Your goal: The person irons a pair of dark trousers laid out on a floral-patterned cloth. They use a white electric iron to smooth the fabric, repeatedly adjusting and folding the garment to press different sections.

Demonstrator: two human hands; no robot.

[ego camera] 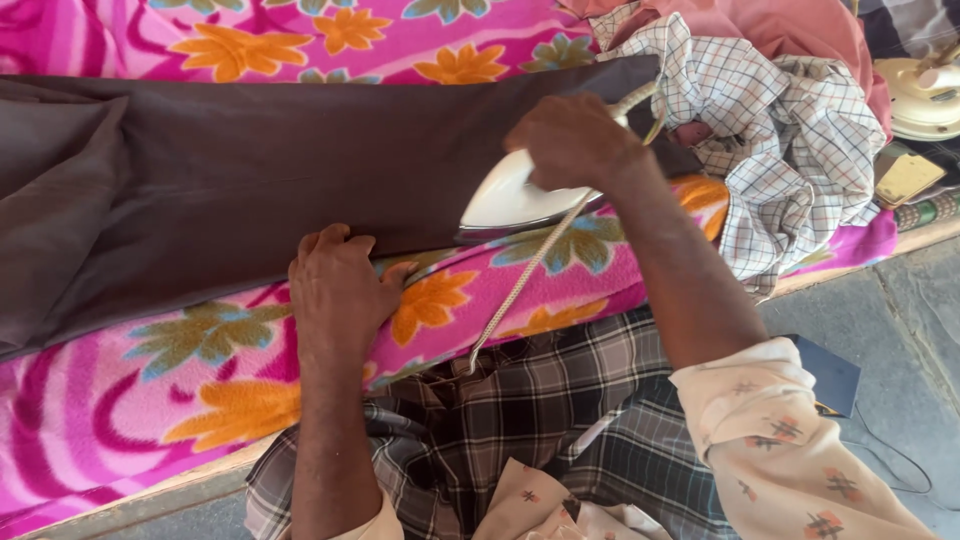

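A dark brown garment [220, 180] lies flat across a bright pink blanket with orange flowers [130, 400]. My right hand [575, 140] grips the handle of a white clothes iron [515, 198] that rests on the garment's near edge. A pale cord [520, 285] runs from the iron down toward my lap. My left hand [335, 290] presses on the garment's lower edge and the blanket, just left of the iron, with fingers curled onto the cloth.
A crumpled white checked shirt [790, 130] and pink cloth [790, 25] are piled at the right. A cream-coloured appliance [925, 95] sits at the far right. A dark flat object [830, 375] lies on the grey stone floor [900, 310].
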